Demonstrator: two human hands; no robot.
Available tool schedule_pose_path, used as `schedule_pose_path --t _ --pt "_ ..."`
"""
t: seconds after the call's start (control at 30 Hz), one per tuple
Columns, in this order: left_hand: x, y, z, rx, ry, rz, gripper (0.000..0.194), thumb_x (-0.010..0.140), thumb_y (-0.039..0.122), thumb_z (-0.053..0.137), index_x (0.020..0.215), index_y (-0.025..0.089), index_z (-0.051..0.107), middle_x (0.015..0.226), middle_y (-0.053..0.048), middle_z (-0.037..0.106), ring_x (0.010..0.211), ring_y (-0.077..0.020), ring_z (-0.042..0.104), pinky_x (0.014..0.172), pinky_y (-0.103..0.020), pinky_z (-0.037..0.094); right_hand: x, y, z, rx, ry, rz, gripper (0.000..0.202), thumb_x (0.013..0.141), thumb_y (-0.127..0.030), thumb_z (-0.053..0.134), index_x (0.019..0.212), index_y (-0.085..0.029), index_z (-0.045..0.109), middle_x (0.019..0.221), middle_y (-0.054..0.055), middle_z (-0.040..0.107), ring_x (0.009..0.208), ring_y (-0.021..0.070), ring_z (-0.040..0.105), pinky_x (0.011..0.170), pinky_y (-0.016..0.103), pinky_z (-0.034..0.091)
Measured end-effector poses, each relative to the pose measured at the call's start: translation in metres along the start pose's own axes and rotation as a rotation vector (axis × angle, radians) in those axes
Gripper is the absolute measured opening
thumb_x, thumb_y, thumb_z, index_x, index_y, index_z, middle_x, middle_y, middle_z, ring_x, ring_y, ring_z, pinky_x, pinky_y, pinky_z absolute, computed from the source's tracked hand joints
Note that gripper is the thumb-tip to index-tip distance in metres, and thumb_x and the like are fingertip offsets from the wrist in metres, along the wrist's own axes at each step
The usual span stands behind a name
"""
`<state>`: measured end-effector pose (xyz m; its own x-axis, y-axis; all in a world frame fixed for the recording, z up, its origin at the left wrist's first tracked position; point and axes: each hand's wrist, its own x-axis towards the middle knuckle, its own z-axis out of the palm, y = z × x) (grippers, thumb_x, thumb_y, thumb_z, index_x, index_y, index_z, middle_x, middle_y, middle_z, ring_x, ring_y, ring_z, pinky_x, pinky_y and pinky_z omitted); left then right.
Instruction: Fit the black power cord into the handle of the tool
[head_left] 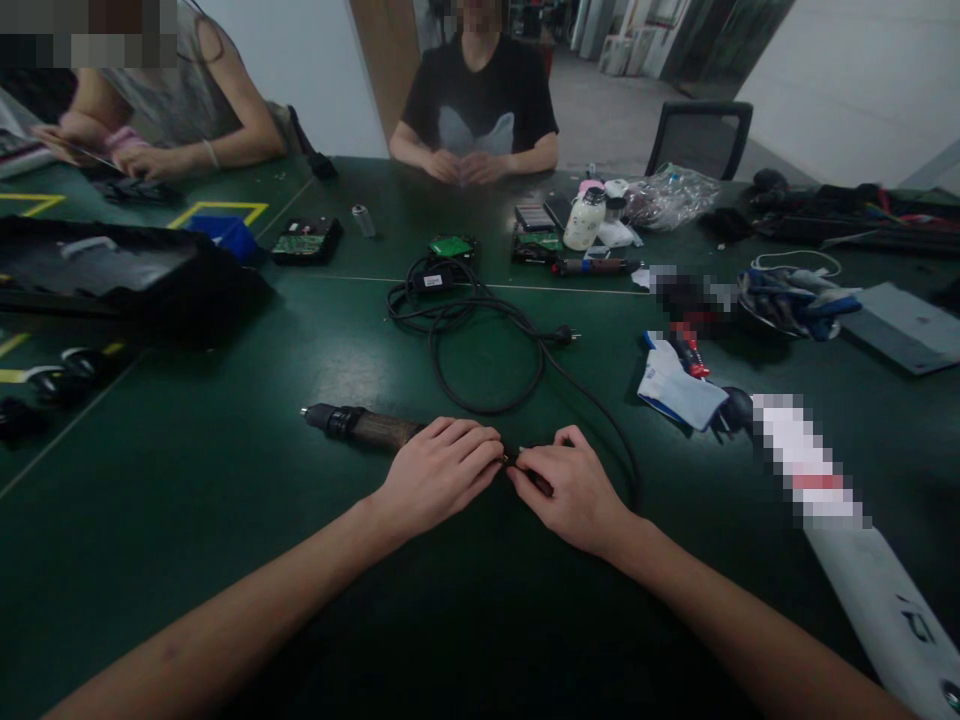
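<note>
An electric screwdriver (379,430) with a brown grip and black nose lies on the green table, its tip pointing left. Over its rear end my left hand (446,470) is closed, fingers wrapped round the body. Close by on the right, my right hand (570,485) pinches the end of a black cable where it meets the tool's tail. The fingers hide whether the connector is seated. From there the black power cable (487,408) loops across the table to a plug (564,334) and a black adapter box (433,282).
Circuit-board units (306,241) and a second electric screwdriver (598,267) lie farther back. A white bottle (584,218) stands near crumpled plastic. Gloves (679,385) and a white arm-like part (877,590) lie right; a black tray (112,265) left. Two people sit across the table.
</note>
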<state>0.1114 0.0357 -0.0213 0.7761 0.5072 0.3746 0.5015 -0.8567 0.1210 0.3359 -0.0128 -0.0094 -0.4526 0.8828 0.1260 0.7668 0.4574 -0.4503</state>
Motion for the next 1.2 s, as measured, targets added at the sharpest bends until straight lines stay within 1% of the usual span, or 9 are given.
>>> schedule_pose_path --t 0.1,0.27,0.4,0.53,0.7,0.83,1.0,1.2 --pt "-0.0001 0.0000 -0.0003 -0.003 -0.029 0.024 0.022 0.098 0.028 0.054 0.117 0.021 0.062 0.124 -0.004 0.068 0.115 -0.0222 0.062 0.097 -0.039 0.047 0.0003 -0.0005 -0.0010 -0.005 -0.001 -0.004 0.026 0.103 -0.029 0.049 0.082 -0.020 0.060 0.075 0.000 0.067 0.066 0.0136 0.054 0.083 0.035 0.029" --pt "-0.0007 -0.0002 -0.0002 0.013 -0.007 0.014 0.019 0.099 0.029 0.053 0.114 0.021 0.062 0.124 -0.004 0.068 0.113 -0.0209 0.063 0.097 -0.039 0.048 0.0003 -0.0004 -0.0009 -0.003 0.001 -0.008 0.026 0.103 -0.029 0.049 0.083 -0.020 0.061 0.076 0.000 0.067 0.067 0.0138 0.055 0.084 0.035 0.029" --pt "-0.0008 -0.0001 -0.0008 -0.003 -0.038 0.035 0.023 0.097 0.027 0.055 0.118 0.021 0.062 0.127 -0.004 0.067 0.117 -0.0224 0.061 0.098 -0.040 0.047 0.0001 -0.0006 -0.0006 -0.001 0.002 -0.004 0.026 0.104 -0.028 0.049 0.083 -0.019 0.060 0.076 0.000 0.067 0.067 0.0135 0.053 0.083 0.035 0.029" --pt "-0.0001 -0.0003 -0.0002 0.010 -0.012 0.016 0.019 0.099 0.028 0.053 0.114 0.020 0.063 0.123 -0.004 0.068 0.113 -0.0204 0.063 0.097 -0.038 0.048 0.0003 -0.0009 -0.0019 0.008 -0.002 -0.010 0.025 0.103 -0.028 0.050 0.083 -0.019 0.060 0.076 0.000 0.067 0.067 0.0136 0.052 0.082 0.035 0.029" --pt "0.0007 0.0001 -0.0008 -0.004 -0.036 0.039 0.023 0.097 0.028 0.055 0.117 0.021 0.062 0.125 -0.004 0.067 0.116 -0.0215 0.062 0.097 -0.040 0.048 0.0003 -0.0005 -0.0017 0.010 0.009 -0.014 0.024 0.103 -0.027 0.050 0.083 -0.020 0.061 0.075 0.000 0.067 0.066 0.0137 0.053 0.082 0.035 0.029" --pt "0.0002 -0.0004 -0.0006 0.006 -0.009 0.020 0.018 0.100 0.028 0.053 0.112 0.020 0.063 0.124 -0.004 0.068 0.113 -0.0207 0.063 0.096 -0.039 0.048 0.0001 -0.0001 -0.0003 -0.001 0.017 -0.013 0.025 0.102 -0.027 0.050 0.080 -0.020 0.059 0.074 0.000 0.066 0.065 0.0136 0.052 0.081 0.035 0.028" --pt "-0.0008 -0.0003 -0.0018 -0.006 -0.040 0.039 0.021 0.099 0.027 0.053 0.117 0.021 0.061 0.127 -0.003 0.066 0.118 -0.0222 0.061 0.096 -0.040 0.048 0.0000 -0.0002 -0.0007 0.006 0.009 -0.012 0.025 0.103 -0.028 0.050 0.082 -0.020 0.060 0.075 0.000 0.066 0.066 0.0138 0.052 0.082 0.035 0.029" --pt "0.0011 0.0006 -0.0014 0.015 -0.032 0.018 0.019 0.100 0.030 0.052 0.114 0.021 0.062 0.124 -0.004 0.068 0.114 -0.0210 0.063 0.095 -0.039 0.048 -0.0003 -0.0006 -0.0010 0.005 0.007 -0.009 0.025 0.103 -0.027 0.050 0.081 -0.019 0.059 0.075 0.000 0.066 0.067 0.0137 0.053 0.083 0.035 0.029"
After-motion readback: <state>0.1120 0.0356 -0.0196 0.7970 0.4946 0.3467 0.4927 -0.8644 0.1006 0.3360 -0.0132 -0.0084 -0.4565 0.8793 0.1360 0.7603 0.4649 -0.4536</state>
